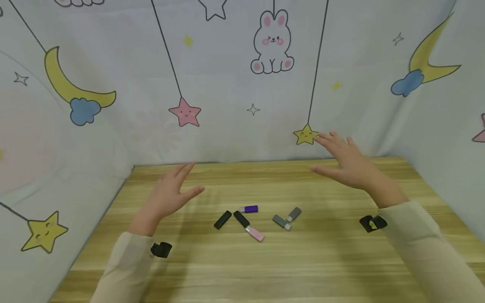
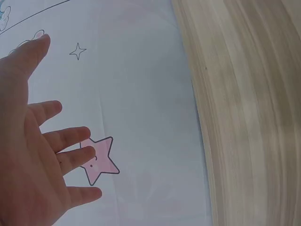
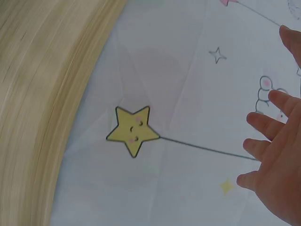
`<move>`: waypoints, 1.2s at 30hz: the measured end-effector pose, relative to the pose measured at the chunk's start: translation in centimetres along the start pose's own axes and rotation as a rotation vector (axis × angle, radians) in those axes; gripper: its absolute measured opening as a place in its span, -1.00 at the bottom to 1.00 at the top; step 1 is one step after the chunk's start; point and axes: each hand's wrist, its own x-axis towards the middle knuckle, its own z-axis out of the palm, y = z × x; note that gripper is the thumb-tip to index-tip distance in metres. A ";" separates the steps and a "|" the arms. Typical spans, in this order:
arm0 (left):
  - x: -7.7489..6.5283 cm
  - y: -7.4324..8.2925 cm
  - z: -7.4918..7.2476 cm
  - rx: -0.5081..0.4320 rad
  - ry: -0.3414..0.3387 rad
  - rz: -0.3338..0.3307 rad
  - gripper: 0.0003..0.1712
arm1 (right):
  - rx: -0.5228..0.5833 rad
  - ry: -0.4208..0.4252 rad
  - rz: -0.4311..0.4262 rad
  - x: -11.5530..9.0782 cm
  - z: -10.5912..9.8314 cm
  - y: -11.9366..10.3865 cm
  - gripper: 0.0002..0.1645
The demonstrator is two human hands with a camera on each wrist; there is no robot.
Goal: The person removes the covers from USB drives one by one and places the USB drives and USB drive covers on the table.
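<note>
Both hands hover over the table with fingers spread, holding nothing. My left hand is up and to the left of a group of small USB flash drives. My right hand is farther up and to the right of them. In the group lie a black stick, a second black stick, a purple flash drive and a pink flash drive, whose metal plug meets the second black stick's end. To their right, two grey flash drives lie close together at an angle, plugs showing.
The wooden table runs back to a white cloth printed with stars, moons and a rabbit. More cloth hangs at both sides. A small black device is on the left wrist, and another black device on the right wrist.
</note>
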 end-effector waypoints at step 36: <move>-2.5 3.4 4.4 -0.173 0.061 0.018 -0.11 | 0.070 -0.109 -0.377 6.1 9.7 -11.3 -0.09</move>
